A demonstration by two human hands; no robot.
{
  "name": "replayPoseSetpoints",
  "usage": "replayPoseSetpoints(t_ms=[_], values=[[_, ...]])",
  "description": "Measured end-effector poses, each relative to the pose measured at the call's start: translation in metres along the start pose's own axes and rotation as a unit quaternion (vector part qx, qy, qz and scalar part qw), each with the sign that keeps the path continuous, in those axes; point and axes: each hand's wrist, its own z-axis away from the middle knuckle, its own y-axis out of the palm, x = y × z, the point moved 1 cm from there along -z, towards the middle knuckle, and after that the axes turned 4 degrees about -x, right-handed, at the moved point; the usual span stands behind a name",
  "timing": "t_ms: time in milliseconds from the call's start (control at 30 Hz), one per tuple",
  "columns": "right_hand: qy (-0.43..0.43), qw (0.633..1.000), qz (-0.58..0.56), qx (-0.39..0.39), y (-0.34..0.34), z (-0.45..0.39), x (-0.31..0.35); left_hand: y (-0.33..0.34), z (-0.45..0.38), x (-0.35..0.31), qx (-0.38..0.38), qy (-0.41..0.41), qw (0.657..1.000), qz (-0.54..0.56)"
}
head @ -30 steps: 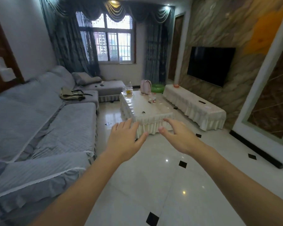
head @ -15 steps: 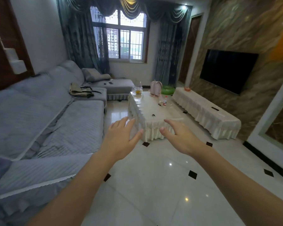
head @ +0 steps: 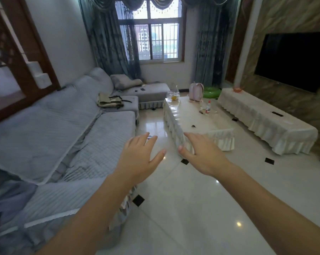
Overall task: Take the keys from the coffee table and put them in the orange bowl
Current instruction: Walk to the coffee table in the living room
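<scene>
Nothing done yet. My left hand (head: pixel 137 159) and right hand (head: pixel 201 155) are spread open and empty, short of the counter (head: pixel 207 116). Keys (head: pixel 193 126) lie near its front edge. Orange bowl (head: pixel 237 89) sits on the TV bench's (head: pixel 266 116) far end. Grasp, carry, drop all remain.

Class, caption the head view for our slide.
Both empty hands, left hand and right hand, reach toward the cream-skirted coffee table.

Single head-worn wide-angle view, looking forward and down across the living room; both hands (head: pixel 137 159) are reaching out close below, the table (head: pixel 201 116) sitting farther ahead.
</scene>
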Motion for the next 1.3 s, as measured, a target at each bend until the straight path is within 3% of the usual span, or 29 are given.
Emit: replayPoseSetpoints(t_ms=[400, 800, 1033, 1300], values=[[0.037, 0.998, -0.040, -0.027, 0.002, -0.076, -0.123, 0.078, -0.129, -0.054, 0.065, 0.039, 0.995, -0.057], [0.092, 0.994, -0.015, -0.062, -0.015, -0.111, -0.203, 0.144, -0.219, -0.090, 0.053, 0.106, 0.992, -0.032], [0.108, 0.992, 0.050, -0.049, 0.011, -0.155, -0.219, 0.194, -0.266, -0.065, 0.060, 0.131, 0.989, -0.006], [0.129, 0.988, 0.081, -0.021, 0.053, -0.259, -0.224, 0.257, -0.347, 0.016, 0.049, 0.107, 0.992, 0.052]])
